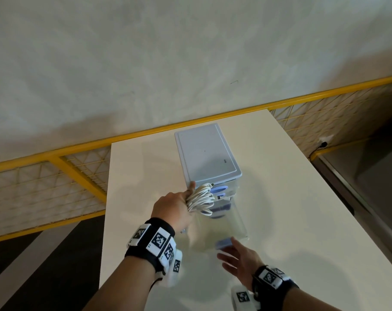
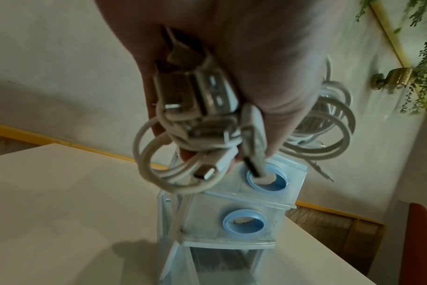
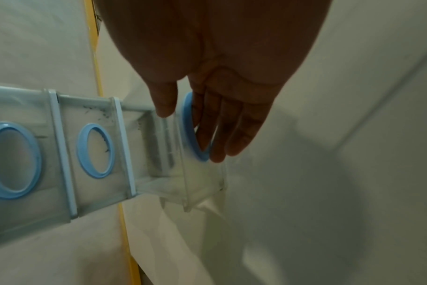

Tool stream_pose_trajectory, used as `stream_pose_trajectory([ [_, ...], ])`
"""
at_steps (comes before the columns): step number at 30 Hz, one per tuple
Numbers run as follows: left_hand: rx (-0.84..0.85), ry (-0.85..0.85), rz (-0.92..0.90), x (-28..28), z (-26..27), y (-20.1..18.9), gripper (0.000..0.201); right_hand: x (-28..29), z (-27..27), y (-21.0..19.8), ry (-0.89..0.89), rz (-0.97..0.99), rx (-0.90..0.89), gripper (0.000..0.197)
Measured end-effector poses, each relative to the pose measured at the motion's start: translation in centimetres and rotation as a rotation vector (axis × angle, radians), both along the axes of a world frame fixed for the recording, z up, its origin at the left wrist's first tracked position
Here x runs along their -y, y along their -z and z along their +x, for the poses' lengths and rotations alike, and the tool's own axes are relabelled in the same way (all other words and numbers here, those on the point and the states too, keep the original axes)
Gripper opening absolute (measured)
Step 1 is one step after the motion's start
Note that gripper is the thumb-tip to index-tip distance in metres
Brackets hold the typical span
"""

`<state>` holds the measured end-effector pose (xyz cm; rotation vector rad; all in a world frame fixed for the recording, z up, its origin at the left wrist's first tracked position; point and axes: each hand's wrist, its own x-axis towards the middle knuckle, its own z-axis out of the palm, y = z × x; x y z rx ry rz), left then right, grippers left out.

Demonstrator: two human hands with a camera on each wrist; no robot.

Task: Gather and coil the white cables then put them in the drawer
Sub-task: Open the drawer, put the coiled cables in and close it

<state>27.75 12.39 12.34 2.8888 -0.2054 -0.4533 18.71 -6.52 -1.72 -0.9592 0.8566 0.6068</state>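
My left hand [image 1: 176, 207] grips a coiled bundle of white cables [image 1: 200, 199] in front of the top of a small pale-blue drawer unit [image 1: 207, 153] on the white table [image 1: 291, 221]. In the left wrist view the cables [image 2: 329, 135] and their plugs hang from my left hand [image 2: 268, 67] above the two upper, closed drawers. The clear bottom drawer [image 1: 233, 223] is pulled out towards me. My right hand [image 1: 236, 257] has straight fingers at the drawer's blue ring handle [image 1: 224, 243]. The right wrist view shows the fingers [image 3: 232, 135] reaching into that ring [image 3: 187, 125], with the thumb over the drawer [image 3: 202, 183].
A yellow railing with wire mesh [image 1: 56, 158] runs behind the table along a pale wall. The table's left edge [image 1: 105, 221] drops to a dark striped floor. A red-brown chair back [image 2: 422, 241] and a green plant [image 2: 424, 57] show in the left wrist view.
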Motion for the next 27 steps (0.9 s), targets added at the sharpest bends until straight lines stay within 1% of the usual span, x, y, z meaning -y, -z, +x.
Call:
stream_pose_trajectory([
  [2, 0.001, -0.012, -0.012, 0.1, -0.2, 0.0, 0.068, 0.5, -0.7, -0.3, -0.021, -0.007, 0.002, 0.041],
  [7, 0.006, -0.034, -0.012, 0.1, -0.6, 0.1, 0.067, 0.8, -2.9, -0.7, -0.070, -0.031, 0.006, 0.038],
  [10, -0.015, -0.039, -0.015, 0.3, -0.6, 0.2, 0.067, 1.0, -3.4, -1.4, -0.109, -0.056, -0.012, 0.043],
  [12, -0.011, -0.086, -0.050, 0.2, -0.7, 0.1, 0.065, 1.1, -3.4, -2.2, -0.180, -0.104, -0.062, 0.048],
  [13, 0.009, -0.115, -0.088, 0.2, -0.9, 0.1, 0.061, 1.1, -3.4, -2.8, -0.242, -0.158, -0.082, 0.050],
  [14, 0.038, -0.148, -0.156, 0.3, -1.4, 0.1, 0.054, 1.3, -3.4, -3.2, -0.314, -0.235, -0.067, 0.052],
  [15, 0.078, -0.191, -0.232, 0.5, -2.3, 0.0, 0.038, 1.4, -3.5, -3.6, -0.374, -0.327, -0.005, 0.049],
  [16, 0.093, -0.256, -0.309, 0.8, -3.3, 0.0, 0.015, 1.6, -3.4, -4.2, -0.412, -0.420, 0.099, 0.044],
  [17, 0.069, -0.325, -0.401, 1.3, -4.4, 0.2, 0.007, 1.8, -3.4, -4.9, -0.430, -0.487, 0.232, 0.037],
  [18, 0.015, -0.396, -0.494, 1.7, -5.4, 0.7, 0.019, 1.8, -3.3, -5.9, -0.450, -0.507, 0.352, 0.036],
  [19, -0.041, -0.442, -0.567, 2.2, -6.4, 1.2, 0.022, 1.7, -3.3, -7.2, -0.478, -0.482, 0.460, 0.044],
  [20, -0.084, -0.454, -0.598, 2.8, -7.2, 1.5, 0.024, 1.4, -3.2, -8.6, -0.515, -0.437, 0.545, 0.063],
  [21, -0.106, -0.419, -0.609, 3.3, -7.8, 2.0, 0.028, 1.1, -3.0, -9.8, -0.534, -0.402, 0.606, 0.079],
  [22, -0.122, -0.351, -0.590, 3.9, -8.3, 2.5, 0.034, 0.6, -2.7, -11.1, -0.516, -0.366, 0.659, 0.084],
  [23, -0.129, -0.270, -0.540, 4.6, -8.7, 3.0, 0.039, 0.2, -2.2, -12.4, -0.463, -0.320, 0.729, 0.078],
  [24, -0.117, -0.201, -0.447, 5.3, -9.1, 3.1, 0.038, 0.1, -1.6, -13.4, -0.398, -0.288, 0.788, 0.069],
  [25, -0.093, -0.168, -0.379, 5.8, -9.5, 3.1, 0.034, 0.1, -1.0, -14.3, -0.347, -0.271, 0.824, 0.068],
  [26, -0.065, -0.140, -0.336, 6.0, -9.7, 3.1, 0.032, 0.2, -0.4, -15.1, -0.333, -0.275, 0.827, 0.078],
  [27, -0.035, -0.093, -0.306, 6.2, -9.9, 3.1, 0.036, 0.3, -0.1, -15.4, -0.345, -0.293, 0.818, 0.094],
])
